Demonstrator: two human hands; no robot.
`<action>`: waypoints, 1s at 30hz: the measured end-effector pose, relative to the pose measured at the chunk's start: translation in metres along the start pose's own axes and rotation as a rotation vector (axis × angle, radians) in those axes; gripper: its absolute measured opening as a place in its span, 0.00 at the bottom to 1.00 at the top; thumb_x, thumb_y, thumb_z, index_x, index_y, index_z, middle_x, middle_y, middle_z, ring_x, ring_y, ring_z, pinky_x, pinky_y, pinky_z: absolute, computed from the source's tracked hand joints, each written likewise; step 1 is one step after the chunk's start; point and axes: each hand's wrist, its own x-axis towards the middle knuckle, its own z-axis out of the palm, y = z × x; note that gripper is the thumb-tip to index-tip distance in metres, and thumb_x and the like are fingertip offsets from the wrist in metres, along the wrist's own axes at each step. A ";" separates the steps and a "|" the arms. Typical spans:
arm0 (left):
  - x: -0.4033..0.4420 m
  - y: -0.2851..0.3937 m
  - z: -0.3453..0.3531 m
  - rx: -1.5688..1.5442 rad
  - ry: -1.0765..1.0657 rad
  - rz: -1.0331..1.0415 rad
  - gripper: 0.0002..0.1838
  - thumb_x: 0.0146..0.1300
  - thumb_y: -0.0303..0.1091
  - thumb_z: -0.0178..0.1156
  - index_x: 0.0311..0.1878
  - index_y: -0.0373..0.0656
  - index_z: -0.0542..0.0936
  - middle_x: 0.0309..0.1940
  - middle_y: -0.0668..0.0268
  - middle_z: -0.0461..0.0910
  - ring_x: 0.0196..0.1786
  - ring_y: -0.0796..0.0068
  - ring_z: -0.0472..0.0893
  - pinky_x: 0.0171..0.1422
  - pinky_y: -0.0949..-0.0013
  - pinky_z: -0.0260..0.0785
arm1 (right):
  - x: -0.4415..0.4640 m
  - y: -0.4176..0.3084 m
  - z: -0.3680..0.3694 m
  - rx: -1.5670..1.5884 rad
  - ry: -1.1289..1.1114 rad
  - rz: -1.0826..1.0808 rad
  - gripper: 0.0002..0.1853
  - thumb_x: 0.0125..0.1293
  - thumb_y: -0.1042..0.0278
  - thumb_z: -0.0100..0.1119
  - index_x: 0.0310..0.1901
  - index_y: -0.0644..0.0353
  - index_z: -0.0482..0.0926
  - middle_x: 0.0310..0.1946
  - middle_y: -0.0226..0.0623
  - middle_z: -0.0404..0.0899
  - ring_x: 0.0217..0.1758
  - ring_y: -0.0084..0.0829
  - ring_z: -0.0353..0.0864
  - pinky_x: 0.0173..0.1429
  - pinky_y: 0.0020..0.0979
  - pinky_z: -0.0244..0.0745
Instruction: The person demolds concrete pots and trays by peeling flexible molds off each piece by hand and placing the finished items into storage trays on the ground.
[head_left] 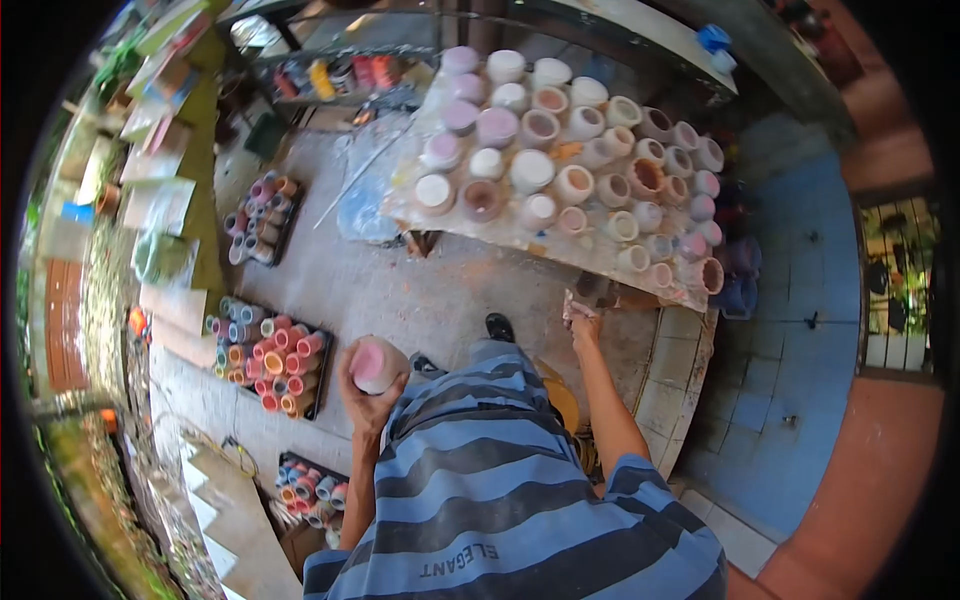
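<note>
My left hand (368,398) is wrapped round a pale pot (378,365) with a pink top, held at the lower left of the body. On the right, my right hand (583,325) grips a crumpled pinkish cloth (575,306) just below the table's front edge. Many pots stand on the plaster-spattered table (405,200) above both hands. Some have white or pink tops, such as a white-topped pot (434,191); others are open, such as a scalloped reddish pot (646,177).
Trays of small coloured pots (275,363) sit on the floor at the left, with another tray (264,216) farther back. Bottles (322,80) line a rear shelf. Blue tiling (790,350) lies right of the table, near a blue bucket (738,296).
</note>
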 end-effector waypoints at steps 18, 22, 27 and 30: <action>0.016 0.068 0.157 -0.269 -0.331 0.184 0.44 0.49 0.36 0.81 0.60 0.53 0.57 0.67 0.38 0.64 0.67 0.49 0.70 0.69 0.47 0.64 | 0.003 -0.116 -0.021 -0.546 -0.240 -0.610 0.10 0.61 0.65 0.66 0.40 0.62 0.85 0.31 0.41 0.84 0.35 0.39 0.85 0.43 0.36 0.78; 0.011 0.109 0.162 -0.586 -0.404 -0.065 0.34 0.60 0.42 0.72 0.61 0.51 0.59 0.67 0.38 0.64 0.66 0.50 0.71 0.69 0.48 0.65 | -0.118 -0.224 -0.007 -0.345 -0.675 -0.801 0.13 0.59 0.74 0.67 0.47 0.59 0.86 0.40 0.39 0.83 0.43 0.36 0.83 0.47 0.36 0.79; -0.013 0.139 0.153 -0.644 -0.454 -0.231 0.26 0.69 0.45 0.62 0.61 0.49 0.60 0.67 0.38 0.64 0.67 0.51 0.70 0.71 0.48 0.62 | -0.181 -0.267 -0.019 -0.413 -1.062 -1.188 0.13 0.57 0.72 0.72 0.45 0.55 0.87 0.40 0.35 0.84 0.45 0.38 0.83 0.48 0.35 0.79; -0.027 0.142 0.143 -0.690 -0.502 -0.296 0.23 0.73 0.43 0.58 0.62 0.46 0.62 0.70 0.39 0.62 0.71 0.52 0.67 0.75 0.48 0.56 | -0.188 -0.262 -0.026 -0.495 -1.142 -1.181 0.13 0.55 0.70 0.74 0.43 0.55 0.88 0.41 0.34 0.84 0.45 0.38 0.83 0.48 0.36 0.80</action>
